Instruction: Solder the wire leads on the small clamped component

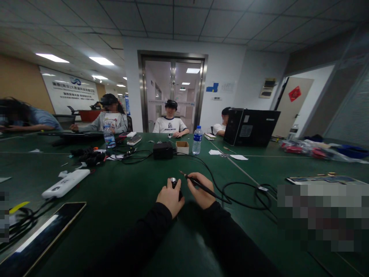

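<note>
My left hand is closed round a small dark object with a shiny round top, held just above the green table. My right hand grips a slim black soldering-iron-like tool like a pen, its tip pointing up and left, close to the small object. A black cable runs from the tool across the table to a black box farther back. Both sleeves are black.
A white device and a dark phone or tablet lie at the left. A small cardboard box, two water bottles, tangled cables and a laptop sit farther back. Several people sit along the far and left sides.
</note>
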A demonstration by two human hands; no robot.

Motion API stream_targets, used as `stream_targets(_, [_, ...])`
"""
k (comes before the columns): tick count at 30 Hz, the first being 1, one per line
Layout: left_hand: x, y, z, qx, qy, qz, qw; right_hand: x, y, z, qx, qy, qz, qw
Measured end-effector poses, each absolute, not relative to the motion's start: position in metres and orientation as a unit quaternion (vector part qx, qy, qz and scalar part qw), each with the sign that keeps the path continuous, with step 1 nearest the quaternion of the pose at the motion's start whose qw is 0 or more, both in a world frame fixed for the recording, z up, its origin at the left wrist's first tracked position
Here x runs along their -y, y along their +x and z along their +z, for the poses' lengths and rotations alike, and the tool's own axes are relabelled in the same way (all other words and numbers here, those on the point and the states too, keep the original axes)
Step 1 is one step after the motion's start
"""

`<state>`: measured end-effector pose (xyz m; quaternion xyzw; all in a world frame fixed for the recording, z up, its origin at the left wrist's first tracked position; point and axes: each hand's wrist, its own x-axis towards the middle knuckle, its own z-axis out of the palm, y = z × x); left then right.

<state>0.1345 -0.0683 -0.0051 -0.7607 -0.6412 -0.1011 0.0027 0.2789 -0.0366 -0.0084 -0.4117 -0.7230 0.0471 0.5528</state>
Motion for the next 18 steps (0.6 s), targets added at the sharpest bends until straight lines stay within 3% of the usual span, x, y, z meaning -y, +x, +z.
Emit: stream_targets(18, [0.0748,0.1427,-0.0032,0.650,-0.755,-0.084,0.008,0.0363,0.2784,-0.0100,0.719,-0.416,0.057,0.555])
